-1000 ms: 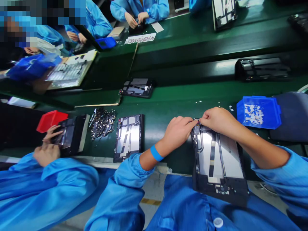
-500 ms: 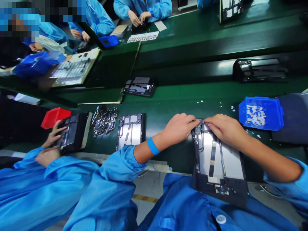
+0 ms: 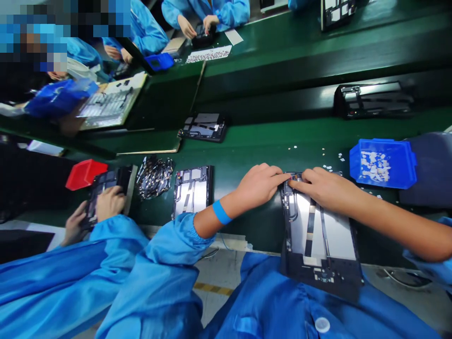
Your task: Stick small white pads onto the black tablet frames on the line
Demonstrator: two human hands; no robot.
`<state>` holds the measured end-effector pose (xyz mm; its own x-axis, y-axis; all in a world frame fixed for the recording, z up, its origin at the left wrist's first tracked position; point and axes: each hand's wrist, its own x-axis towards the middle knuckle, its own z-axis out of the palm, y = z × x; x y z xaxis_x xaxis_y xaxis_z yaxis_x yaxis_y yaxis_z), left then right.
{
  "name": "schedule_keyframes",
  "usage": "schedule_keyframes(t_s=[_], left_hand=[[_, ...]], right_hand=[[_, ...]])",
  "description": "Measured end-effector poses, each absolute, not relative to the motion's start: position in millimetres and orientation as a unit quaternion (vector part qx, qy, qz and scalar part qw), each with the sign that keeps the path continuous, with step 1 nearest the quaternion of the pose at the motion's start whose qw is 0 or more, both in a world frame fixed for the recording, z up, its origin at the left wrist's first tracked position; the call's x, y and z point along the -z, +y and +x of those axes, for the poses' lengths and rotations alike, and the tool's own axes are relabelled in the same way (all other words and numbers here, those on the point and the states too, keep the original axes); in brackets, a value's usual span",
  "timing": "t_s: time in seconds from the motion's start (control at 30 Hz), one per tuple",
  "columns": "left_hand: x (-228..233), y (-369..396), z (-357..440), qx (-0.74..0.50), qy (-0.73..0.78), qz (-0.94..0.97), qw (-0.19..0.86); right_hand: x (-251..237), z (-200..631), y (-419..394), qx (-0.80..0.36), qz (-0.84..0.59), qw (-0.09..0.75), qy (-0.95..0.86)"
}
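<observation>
At the frame's (image 3: 319, 235) top edge, both hands' fingers now press flat on a small part; right hand (image 3: 326, 190) dropped lower, left hand (image 3: 259, 186) barely moved.

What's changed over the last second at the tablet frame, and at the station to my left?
The right hand flattened from a raised pinch onto the tablet frame. The co-worker's hand slid down its device. The left hand stayed at the frame's top corner; blue bin unmoved.
</observation>
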<state>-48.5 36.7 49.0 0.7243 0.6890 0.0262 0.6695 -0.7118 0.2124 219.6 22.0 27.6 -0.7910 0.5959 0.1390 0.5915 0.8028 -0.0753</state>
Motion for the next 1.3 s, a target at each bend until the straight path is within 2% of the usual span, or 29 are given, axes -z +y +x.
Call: schedule_keyframes(t_s=[0.17, 0.33, 0.43, 0.53, 0.63, 0.73, 0.9, 1.0, 1.1, 1.17, 1.23, 1.3], left_hand=[[-48.9, 31.5, -44.7, -0.016, 0.357, 0.932, 0.065], [-47.0, 38.0, -46.3, -0.025, 0.357, 0.929, 0.1], [-46.4, 41.9, -49.6, -0.065, 0.35, 0.919, 0.166], [-46.5, 42.8, -49.3, -0.144, 0.367, 0.881, 0.261], [-47.6, 45.0, -41.4, -0.197, 0.466, 0.807, 0.304], [-48.1, 54.1, -27.9, -0.15, 0.51, 0.772, 0.349], [-47.0, 72.2, -8.8, -0.095, 0.526, 0.68, 0.502], [-46.3, 79.2, -6.4, -0.106, 0.523, 0.639, 0.554], [-43.1, 87.1, -8.2, -0.109, 0.521, 0.64, 0.553], [-42.9, 88.8, -7.5, -0.113, 0.529, 0.64, 0.547], [-44.9, 86.5, -4.8, -0.123, 0.535, 0.638, 0.54], [-47.5, 82.5, -2.1, -0.131, 0.541, 0.632, 0.54]], right_hand=[[-7.9, 231.1, 21.0, -0.061, -0.351, 0.147, -0.923], [-10.6, 225.8, 20.1, -0.029, -0.352, 0.113, -0.929], [-10.9, 225.8, 19.3, -0.047, -0.352, 0.143, -0.924], [-10.8, 231.7, 11.9, -0.071, -0.352, 0.249, -0.899], [-16.2, 237.8, -2.9, -0.074, -0.356, 0.348, -0.864], [-27.1, 243.2, -21.2, -0.082, -0.355, 0.377, -0.851], [-36.6, 268.5, -64.9, -0.131, -0.421, 0.39, -0.809], [-25.1, 300.3, -96.0, -0.174, -0.538, 0.419, -0.71], [-5.3, 346.4, -118.6, -0.208, -0.699, 0.496, -0.471], [5.1, 379.6, -126.4, -0.214, -0.74, 0.553, -0.319], [9.9, 408.2, -127.8, -0.202, -0.752, 0.572, -0.256], [8.6, 428.7, -124.3, -0.132, -0.778, 0.547, -0.28]])
